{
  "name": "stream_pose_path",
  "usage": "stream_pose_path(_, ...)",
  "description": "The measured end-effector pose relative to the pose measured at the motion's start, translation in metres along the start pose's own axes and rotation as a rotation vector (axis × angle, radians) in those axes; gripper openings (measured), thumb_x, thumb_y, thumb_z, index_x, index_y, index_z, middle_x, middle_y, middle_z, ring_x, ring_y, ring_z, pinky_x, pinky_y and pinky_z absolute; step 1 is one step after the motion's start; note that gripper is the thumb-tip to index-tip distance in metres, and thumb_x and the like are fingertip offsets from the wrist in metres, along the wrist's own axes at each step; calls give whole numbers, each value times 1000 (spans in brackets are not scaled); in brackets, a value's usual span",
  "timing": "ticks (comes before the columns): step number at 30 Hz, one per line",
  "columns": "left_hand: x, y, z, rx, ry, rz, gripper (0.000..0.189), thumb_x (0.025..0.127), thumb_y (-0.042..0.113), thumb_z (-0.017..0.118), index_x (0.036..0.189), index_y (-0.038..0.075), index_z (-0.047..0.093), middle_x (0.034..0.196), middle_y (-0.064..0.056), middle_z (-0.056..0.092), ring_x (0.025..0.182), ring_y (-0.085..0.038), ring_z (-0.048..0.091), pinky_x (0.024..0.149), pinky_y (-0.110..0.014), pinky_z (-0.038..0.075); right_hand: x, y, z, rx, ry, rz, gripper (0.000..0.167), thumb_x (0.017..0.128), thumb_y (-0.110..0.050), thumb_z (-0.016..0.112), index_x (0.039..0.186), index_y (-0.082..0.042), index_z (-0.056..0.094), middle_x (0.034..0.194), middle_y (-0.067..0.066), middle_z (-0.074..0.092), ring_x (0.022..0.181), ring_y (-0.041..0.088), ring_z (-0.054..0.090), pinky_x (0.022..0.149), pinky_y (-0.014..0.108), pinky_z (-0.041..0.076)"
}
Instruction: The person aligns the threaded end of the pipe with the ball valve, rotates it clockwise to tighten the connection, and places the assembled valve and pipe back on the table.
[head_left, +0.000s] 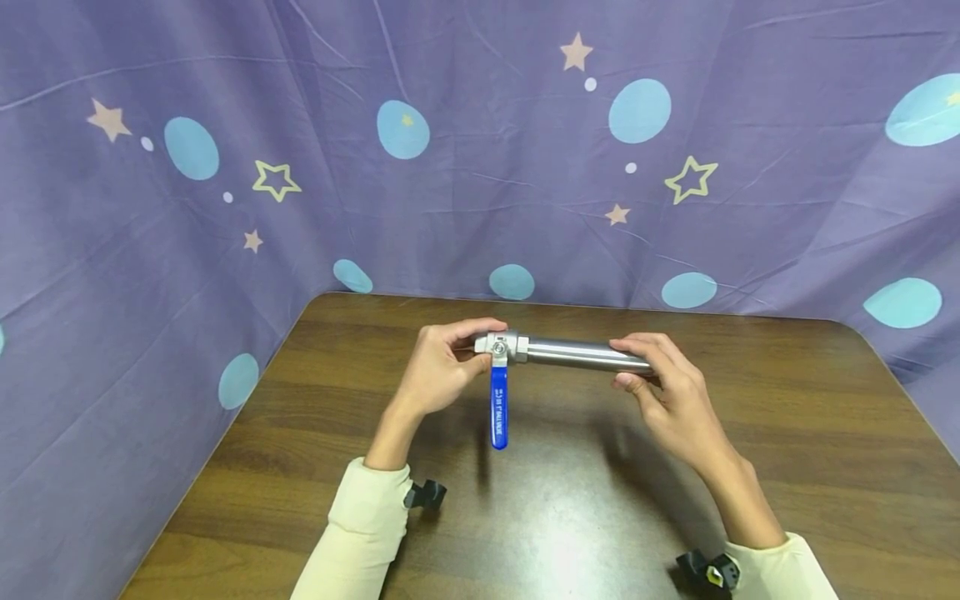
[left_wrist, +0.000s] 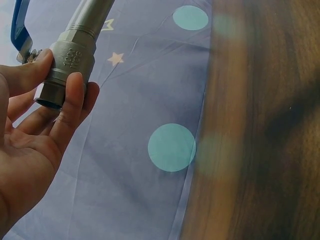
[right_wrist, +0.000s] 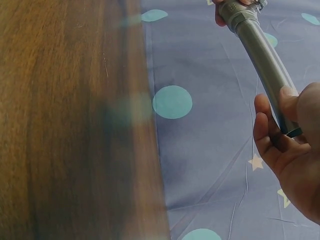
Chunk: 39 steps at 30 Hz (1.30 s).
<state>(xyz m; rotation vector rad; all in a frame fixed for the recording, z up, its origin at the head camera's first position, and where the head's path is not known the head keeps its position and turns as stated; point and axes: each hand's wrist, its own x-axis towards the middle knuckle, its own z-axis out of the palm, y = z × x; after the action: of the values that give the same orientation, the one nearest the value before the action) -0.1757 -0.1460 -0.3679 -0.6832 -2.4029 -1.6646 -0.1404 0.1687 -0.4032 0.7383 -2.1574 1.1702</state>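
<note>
A silver ball valve [head_left: 513, 343] with a blue lever handle [head_left: 499, 408] is joined to a straight steel pipe [head_left: 573, 353]. Both are held up over the table, the pipe lying roughly level from left to right. My left hand [head_left: 442, 367] grips the valve body at its left end, thumb and fingers on opposite sides. Around the pipe's far right end, my right hand [head_left: 678, 396] curls its thumb and fingers. The blue lever points toward me, square to the pipe. In the left wrist view, raised lettering shows on the valve body [left_wrist: 72, 57], and its open end faces down.
The brown wood-grain table [head_left: 300, 467] spreads beneath both hands. A purple curtain [head_left: 465, 217] with stars and blue dots hangs behind it and along its left side. Black wrist mounts sit by the left sleeve [head_left: 360, 517] and the right sleeve [head_left: 780, 567].
</note>
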Motion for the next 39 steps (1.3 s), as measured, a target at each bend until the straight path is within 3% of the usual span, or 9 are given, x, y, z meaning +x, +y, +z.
stream_pose_path(7,-1,1,1,-10,3,4,47,83,-16,75,127,-1,76,119,-23,79,92,-26,78,82,-26,66,-1,1,0,43,-19,26,48,87,20,73,132,3,70,119,12,70,82,3,69,75,9,58)
stream_pose_path(16,0,2,1,-7,-1,2,47,83,-16,74,127,-1,76,120,-22,79,90,-23,77,79,-24,66,-1,2,-1,12,-18,15,46,91,16,71,135,0,70,112,7,70,76,8,69,70,9,54)
stream_pose_path(21,0,3,1,-4,1,3,47,82,-16,75,127,-1,76,120,-22,79,90,-25,78,79,-24,66,-1,2,-1,1,-26,23,48,91,15,71,136,-1,70,117,9,71,85,2,71,76,6,54)
stream_pose_path(28,-2,2,1,2,9,10,46,83,-16,76,126,-2,76,117,-23,79,87,-18,76,76,-23,65,-1,1,-2,-32,-67,-19,61,85,16,78,142,-1,65,138,15,66,122,-2,58,95,3,50)
stream_pose_path(32,-2,2,1,9,16,14,46,83,-16,76,126,0,77,113,-23,80,85,-17,74,75,-22,65,-1,-1,-1,-15,-69,-31,64,85,17,78,144,0,62,142,17,59,124,1,56,95,4,52)
stream_pose_path(39,-2,3,0,17,17,27,45,83,-16,75,125,-1,77,112,-24,80,87,-28,76,75,-23,65,-1,-2,-1,-27,-49,-14,59,86,16,77,141,-1,64,137,17,60,122,2,55,95,3,51)
